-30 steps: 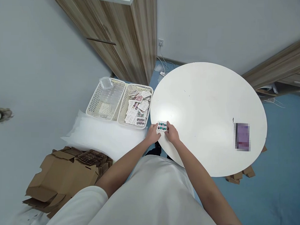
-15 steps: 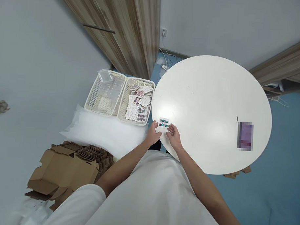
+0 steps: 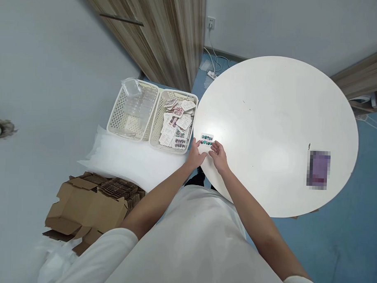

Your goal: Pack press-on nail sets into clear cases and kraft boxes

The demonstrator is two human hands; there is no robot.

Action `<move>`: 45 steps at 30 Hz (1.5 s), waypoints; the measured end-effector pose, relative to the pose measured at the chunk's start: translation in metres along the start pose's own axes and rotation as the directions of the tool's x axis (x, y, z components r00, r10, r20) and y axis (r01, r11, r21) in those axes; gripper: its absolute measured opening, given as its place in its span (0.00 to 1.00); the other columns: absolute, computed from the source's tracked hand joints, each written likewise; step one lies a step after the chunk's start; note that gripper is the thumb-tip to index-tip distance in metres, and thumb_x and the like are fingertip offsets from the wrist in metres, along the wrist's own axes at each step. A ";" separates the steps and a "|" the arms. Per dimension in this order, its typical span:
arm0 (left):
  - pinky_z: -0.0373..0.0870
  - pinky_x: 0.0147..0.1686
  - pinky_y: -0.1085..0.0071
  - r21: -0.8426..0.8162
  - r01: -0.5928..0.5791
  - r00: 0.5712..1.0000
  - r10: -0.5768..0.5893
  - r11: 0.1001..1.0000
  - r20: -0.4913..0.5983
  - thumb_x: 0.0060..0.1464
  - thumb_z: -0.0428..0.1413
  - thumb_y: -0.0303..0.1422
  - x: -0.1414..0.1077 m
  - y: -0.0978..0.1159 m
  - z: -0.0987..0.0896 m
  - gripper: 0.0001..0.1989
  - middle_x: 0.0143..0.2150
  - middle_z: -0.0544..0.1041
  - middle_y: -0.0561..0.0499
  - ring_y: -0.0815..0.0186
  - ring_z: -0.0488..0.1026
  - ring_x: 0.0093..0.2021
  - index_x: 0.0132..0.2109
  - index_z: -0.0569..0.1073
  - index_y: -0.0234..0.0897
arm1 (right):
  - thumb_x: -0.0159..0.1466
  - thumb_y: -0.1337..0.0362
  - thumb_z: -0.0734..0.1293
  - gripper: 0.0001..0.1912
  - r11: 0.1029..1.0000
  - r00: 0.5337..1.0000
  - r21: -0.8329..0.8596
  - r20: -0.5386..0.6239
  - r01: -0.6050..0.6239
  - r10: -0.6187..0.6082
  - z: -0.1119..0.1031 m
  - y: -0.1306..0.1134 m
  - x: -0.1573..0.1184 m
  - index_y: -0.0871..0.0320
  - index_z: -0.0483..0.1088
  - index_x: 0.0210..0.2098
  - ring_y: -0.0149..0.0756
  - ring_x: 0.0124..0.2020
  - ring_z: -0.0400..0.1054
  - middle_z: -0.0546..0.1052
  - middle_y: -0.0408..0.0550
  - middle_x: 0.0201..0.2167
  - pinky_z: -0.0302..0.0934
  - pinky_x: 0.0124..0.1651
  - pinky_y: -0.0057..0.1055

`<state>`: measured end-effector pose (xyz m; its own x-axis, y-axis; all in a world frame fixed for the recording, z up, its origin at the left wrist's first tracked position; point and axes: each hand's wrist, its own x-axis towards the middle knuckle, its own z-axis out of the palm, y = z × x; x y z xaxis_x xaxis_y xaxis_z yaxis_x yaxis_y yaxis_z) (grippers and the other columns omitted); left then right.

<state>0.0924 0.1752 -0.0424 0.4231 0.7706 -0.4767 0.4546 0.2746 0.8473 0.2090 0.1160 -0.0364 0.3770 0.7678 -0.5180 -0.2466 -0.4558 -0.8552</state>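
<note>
A small white card of press-on nails [image 3: 206, 138], with two rows of shiny green and dark ovals, lies near the left edge of the round white table [image 3: 276, 107]. Beside its left edge is my left hand [image 3: 195, 155], thumb spread away from the fingers. On the other side my right hand [image 3: 219, 156] curves loosely with fingers apart, its fingertips close to the card's right edge. Whether the fingertips press on the card is too small to tell. Both hands look open around it.
Left of the table stand a basket of printed nail cards [image 3: 184, 121] and a basket of clear plastic boxes [image 3: 140, 102]. White foam sheeting [image 3: 129, 158] and flattened cardboard boxes [image 3: 87, 204] lie nearer. A blurred purple item [image 3: 319, 168] rests at the table's right.
The whole view has shifted slightly, moving the table up and right in the picture. My hands stay at either side of the card, with the right fingertips now closer to its edge.
</note>
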 end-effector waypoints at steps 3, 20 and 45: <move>0.51 0.55 0.59 -0.008 0.002 1.000 -0.002 1.000 0.002 0.46 0.51 0.26 0.008 0.004 -0.002 0.43 0.62 0.51 0.42 0.57 0.47 0.62 0.63 0.33 0.38 | 0.54 0.61 0.63 0.33 1.000 1.000 -0.004 0.019 0.006 -0.006 0.002 -0.003 0.008 0.52 0.49 0.57 0.38 0.56 0.54 0.56 0.50 0.58 0.52 0.56 0.41; 0.47 0.57 0.57 -0.015 -0.080 0.997 0.080 0.997 0.006 0.46 0.50 0.25 0.009 0.003 -0.003 0.41 0.63 0.50 0.45 0.57 0.47 0.62 0.63 0.37 0.40 | 0.54 0.59 0.63 0.32 0.999 0.999 0.013 0.004 0.038 -0.038 -0.002 0.001 0.007 0.52 0.50 0.57 0.38 0.56 0.55 0.57 0.50 0.57 0.52 0.57 0.41; 0.68 0.42 0.65 0.042 -0.021 0.977 0.029 0.999 -0.210 0.50 0.52 0.34 -0.148 -0.032 0.009 0.17 0.44 0.73 0.45 0.64 0.71 0.42 0.49 0.67 0.38 | 0.54 0.53 0.61 0.18 0.969 0.973 -0.239 0.231 0.055 0.002 -0.073 0.003 -0.101 0.55 0.66 0.40 0.34 0.30 0.67 0.71 0.50 0.36 0.64 0.38 0.36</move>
<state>0.0220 0.0474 -0.0014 0.2619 0.8821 -0.3916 0.4780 0.2339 0.8466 0.2354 0.0046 0.0119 0.1604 0.8501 -0.5015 -0.0047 -0.5074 -0.8617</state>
